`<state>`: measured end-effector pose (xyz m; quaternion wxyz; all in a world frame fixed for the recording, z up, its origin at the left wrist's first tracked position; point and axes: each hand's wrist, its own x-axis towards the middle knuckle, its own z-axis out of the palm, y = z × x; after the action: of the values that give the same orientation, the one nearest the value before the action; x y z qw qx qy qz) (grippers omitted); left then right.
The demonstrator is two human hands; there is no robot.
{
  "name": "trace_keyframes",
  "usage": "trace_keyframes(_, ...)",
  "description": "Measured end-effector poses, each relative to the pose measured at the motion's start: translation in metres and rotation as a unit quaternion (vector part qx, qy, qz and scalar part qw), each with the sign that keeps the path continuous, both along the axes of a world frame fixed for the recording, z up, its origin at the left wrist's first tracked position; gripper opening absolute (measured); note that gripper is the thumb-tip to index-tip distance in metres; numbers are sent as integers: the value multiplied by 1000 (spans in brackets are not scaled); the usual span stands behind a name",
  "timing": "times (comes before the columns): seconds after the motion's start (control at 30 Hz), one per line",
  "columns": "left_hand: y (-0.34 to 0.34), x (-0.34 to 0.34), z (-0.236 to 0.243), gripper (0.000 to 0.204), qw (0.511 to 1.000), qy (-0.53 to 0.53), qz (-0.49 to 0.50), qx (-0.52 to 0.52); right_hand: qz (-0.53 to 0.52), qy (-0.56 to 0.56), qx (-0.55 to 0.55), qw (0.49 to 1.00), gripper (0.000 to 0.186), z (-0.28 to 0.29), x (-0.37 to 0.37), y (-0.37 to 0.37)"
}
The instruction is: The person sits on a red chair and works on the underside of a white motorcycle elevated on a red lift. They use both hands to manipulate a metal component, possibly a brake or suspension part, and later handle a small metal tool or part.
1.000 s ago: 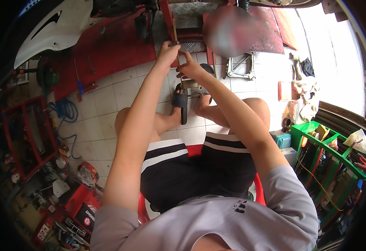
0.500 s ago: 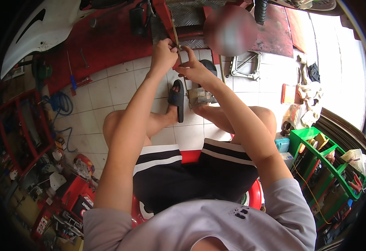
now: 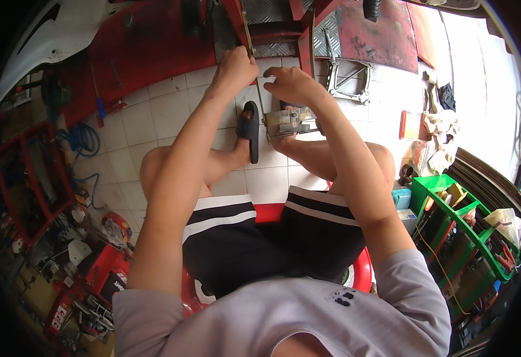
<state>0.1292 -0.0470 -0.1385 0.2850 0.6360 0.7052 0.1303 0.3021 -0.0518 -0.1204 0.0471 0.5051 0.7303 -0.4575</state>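
Observation:
My left hand (image 3: 235,72) is closed at the long thin metal strip (image 3: 259,92), low on the red steel frame (image 3: 236,22). What its fingers pinch is hidden. Just right of the strip, my right hand (image 3: 294,85) hovers with thumb and curved fingers apart, holding nothing I can see. The strip runs down toward me to a worn metal block with a bracket (image 3: 287,122), which sits by my right foot. A black sandal (image 3: 248,132) is on my left foot.
A grey metal bracket (image 3: 348,83) lies on the tiles, right of my hands. Red mats (image 3: 147,59) lie beyond. A green tool rack (image 3: 433,187) stands at right; a coiled blue hose (image 3: 83,141) and red rack (image 3: 34,184) are at left.
My right hand has drawn back to the right, away from the strip and my left hand. My left hand stays at the strip. A blurred round shape before the red frame is gone.

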Motion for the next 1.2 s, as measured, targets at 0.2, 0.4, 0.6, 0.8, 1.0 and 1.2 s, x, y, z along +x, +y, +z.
trace_keyframes(0.2, -2, 4, 11, 25, 1000, -3, -17, -19, 230, -166, -110, 953, 39, 12, 9, 2)
trace_keyframes(0.4, 2, -5, 1, 19, 999, 4, -33, 33, 277, -127, -70, 950, 33, 12, 5, -5)
trace_keyframes(0.6, 7, -3, -5, 23, 999, -32, 10, 16, 239, -175, 13, 955, 27, 21, -1, -18)
trace_keyframes(0.8, 11, -4, 4, 29, 1000, -9, -8, -6, 233, -161, 27, 959, 25, 16, -2, -25)
trace_keyframes(1.0, 2, 6, 10, 43, 997, 41, -6, -58, 283, -152, -49, 946, 28, 11, -3, -15)
trace_keyframes(1.2, -57, 15, -23, 51, 943, -199, 189, -188, 335, -143, -53, 930, 39, 3, -7, -13)
